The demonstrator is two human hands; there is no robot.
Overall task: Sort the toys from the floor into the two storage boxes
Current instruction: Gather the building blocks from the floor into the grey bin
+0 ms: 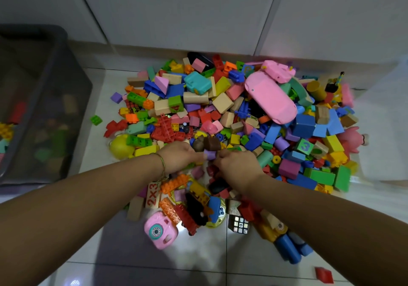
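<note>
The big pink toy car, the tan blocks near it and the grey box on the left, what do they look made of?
Pink toy car: likely moulded plastic, smooth with a slight sheen. Tan blocks: probably bare wood, matte and pale with squared edges; grain is too blurred to confirm. Grey box: translucent smoky plastic, since toys show dimly through its wall.

Both hands reach into a toy pile (231, 131) on the floor (198, 263); left hand (178, 156) and right hand (237, 164) meet at a purple block (209, 155). A dark box (57, 69) stands left.
</note>
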